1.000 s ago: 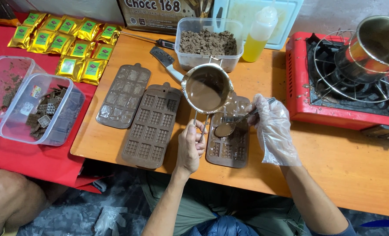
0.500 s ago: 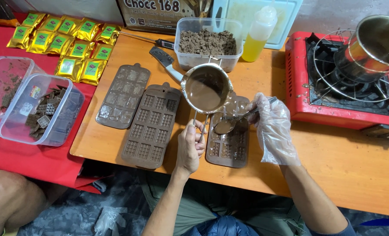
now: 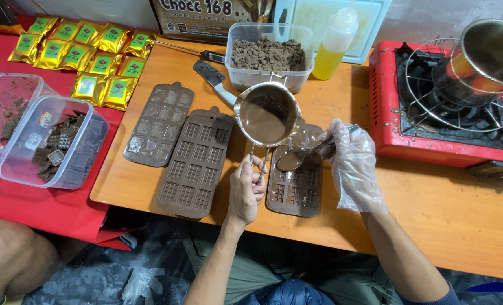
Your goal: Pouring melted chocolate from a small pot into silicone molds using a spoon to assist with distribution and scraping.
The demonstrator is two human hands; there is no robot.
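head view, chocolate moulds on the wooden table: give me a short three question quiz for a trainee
1. True or false: the left hand holds the small steel pot of melted chocolate by its wire handle.
2. What does the right hand in a clear plastic glove hold? A. a knife B. a metal spoon of chocolate C. a squeeze bottle
3. Fill in: the spoon hangs over the brown silicone mould that lies nearest the ____ camping stove.

Key: 1 true; 2 B; 3 red
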